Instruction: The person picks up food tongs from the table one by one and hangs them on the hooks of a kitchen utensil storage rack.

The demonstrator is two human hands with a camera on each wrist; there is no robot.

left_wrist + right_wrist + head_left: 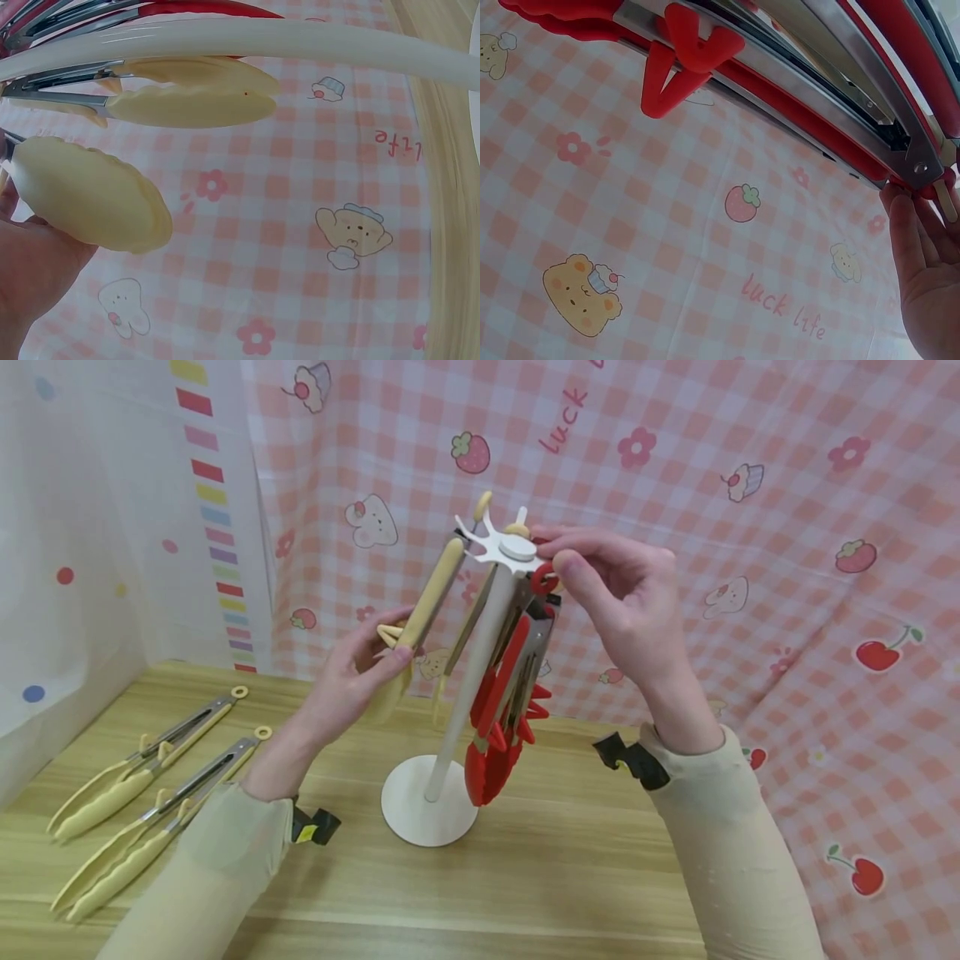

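Observation:
A white stand [517,545] with a hooked round top rises on a pole from a round base [420,827]. My left hand [341,681] grips a pair of pale yellow tongs [435,593] by the handles, their upper end right at a hook on the left. In the left wrist view the held tongs' scalloped head [90,191] points down beside another yellow pair [195,105] that hangs from the stand. Red tongs [498,718] hang on the stand's right side. My right hand [626,597] pinches the top's edge beside a red hanging ring [543,578].
Two more pairs of yellow tongs, a rear one [142,768] and a front one [157,827], lie on the wooden table [570,885] at the left. A pink checked curtain [675,410] hangs close behind and to the right, a white dotted one [90,527] at the left.

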